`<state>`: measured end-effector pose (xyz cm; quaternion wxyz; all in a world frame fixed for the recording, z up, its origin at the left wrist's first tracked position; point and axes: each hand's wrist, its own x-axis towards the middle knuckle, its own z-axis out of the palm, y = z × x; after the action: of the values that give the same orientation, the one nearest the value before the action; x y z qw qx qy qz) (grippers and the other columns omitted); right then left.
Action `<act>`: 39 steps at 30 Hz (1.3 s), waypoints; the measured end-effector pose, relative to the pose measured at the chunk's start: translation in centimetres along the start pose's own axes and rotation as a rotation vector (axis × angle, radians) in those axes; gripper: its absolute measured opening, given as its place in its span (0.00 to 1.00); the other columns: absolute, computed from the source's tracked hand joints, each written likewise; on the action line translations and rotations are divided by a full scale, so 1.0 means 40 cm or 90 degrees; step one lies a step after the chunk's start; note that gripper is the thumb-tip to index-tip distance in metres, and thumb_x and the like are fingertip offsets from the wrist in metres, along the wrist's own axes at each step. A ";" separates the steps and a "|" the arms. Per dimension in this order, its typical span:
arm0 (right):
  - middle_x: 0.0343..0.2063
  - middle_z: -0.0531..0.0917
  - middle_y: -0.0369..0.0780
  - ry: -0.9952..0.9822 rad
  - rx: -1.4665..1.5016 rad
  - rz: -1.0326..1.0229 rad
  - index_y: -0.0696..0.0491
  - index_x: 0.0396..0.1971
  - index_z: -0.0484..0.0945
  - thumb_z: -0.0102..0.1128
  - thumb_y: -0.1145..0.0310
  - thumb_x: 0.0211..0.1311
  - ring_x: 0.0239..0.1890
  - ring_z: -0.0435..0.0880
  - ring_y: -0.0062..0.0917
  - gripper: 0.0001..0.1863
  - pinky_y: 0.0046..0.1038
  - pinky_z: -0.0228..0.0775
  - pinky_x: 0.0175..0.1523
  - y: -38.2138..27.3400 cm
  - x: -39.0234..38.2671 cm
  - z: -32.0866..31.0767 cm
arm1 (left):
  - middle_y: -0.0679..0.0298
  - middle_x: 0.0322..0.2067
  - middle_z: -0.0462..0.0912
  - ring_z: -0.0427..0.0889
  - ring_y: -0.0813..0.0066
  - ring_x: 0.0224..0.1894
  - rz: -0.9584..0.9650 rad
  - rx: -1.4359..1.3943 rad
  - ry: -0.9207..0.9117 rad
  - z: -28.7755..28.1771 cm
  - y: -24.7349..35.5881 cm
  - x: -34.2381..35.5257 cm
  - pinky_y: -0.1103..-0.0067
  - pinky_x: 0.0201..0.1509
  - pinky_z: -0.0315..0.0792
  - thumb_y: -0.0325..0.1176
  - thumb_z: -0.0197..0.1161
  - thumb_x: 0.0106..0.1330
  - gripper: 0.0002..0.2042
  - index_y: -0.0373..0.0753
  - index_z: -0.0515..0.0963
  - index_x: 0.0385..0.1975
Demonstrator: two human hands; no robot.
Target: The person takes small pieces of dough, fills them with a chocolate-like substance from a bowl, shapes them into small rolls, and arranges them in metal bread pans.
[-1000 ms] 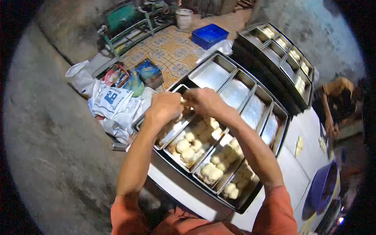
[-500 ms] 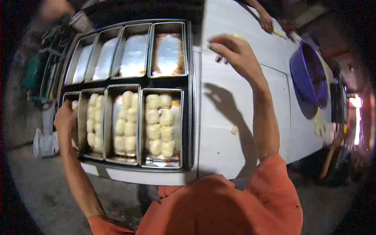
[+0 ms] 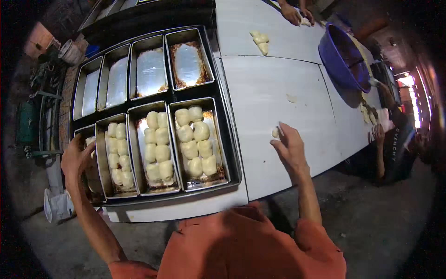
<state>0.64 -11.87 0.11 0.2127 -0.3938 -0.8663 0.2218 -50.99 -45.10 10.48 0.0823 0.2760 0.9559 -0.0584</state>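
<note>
My left hand [image 3: 75, 160] is at the leftmost front loaf pan [image 3: 96, 183], thumb and forefinger apart beside a piece of pale dough [image 3: 90, 140]; its other fingers are partly hidden. Three more front pans hold paired rows of round dough balls [image 3: 161, 136], [image 3: 189, 149], [image 3: 120, 148]. Over the white tabletop, my right hand [image 3: 293, 151] is open, its thumb and forefinger spread around a small dough scrap [image 3: 275, 133], which appears to lie on the table.
Bare loaf pans [image 3: 188, 65] form the back row on a dark tray [image 3: 236, 179]. Several dough pieces [image 3: 260, 42] lie at the far table. A purple basin [image 3: 341, 58] stands right. Another person's hands [image 3: 291, 15] handle dough; a second person [image 3: 395, 149] is at the right edge.
My right hand has come down nearer over the table, to the dough scrap. Dough pieces at the far table now show uncovered. The view has shifted; my left hand stays at the leftmost pan.
</note>
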 end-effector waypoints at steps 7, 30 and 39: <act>0.39 0.86 0.46 0.141 0.103 0.171 0.62 0.49 0.81 0.61 0.69 0.67 0.41 0.84 0.30 0.15 0.30 0.75 0.50 -0.008 0.088 0.028 | 0.48 0.52 0.84 0.83 0.60 0.55 -0.064 -0.244 0.081 -0.080 -0.030 -0.110 0.69 0.57 0.76 0.54 0.69 0.63 0.34 0.36 0.76 0.62; 0.39 0.86 0.41 -0.040 0.121 -0.110 0.61 0.50 0.82 0.60 0.70 0.71 0.37 0.84 0.21 0.13 0.24 0.77 0.38 -0.517 0.248 0.080 | 0.44 0.69 0.66 0.73 0.55 0.67 0.071 -0.669 0.052 0.119 -0.174 -0.171 0.70 0.68 0.66 0.43 0.64 0.70 0.34 0.39 0.62 0.72; 0.28 0.87 0.48 -0.282 0.060 -0.027 0.55 0.45 0.84 0.64 0.62 0.68 0.27 0.87 0.31 0.13 0.33 0.78 0.34 -1.147 0.171 0.337 | 0.47 0.64 0.73 0.76 0.53 0.64 0.332 -0.719 0.085 0.079 -0.311 0.006 0.67 0.60 0.74 0.33 0.66 0.67 0.14 0.40 0.83 0.50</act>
<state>-37.76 -36.63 15.83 0.0398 -0.3068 -0.8886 0.3387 -57.46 -55.94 8.15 0.1671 0.4170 0.7437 0.4951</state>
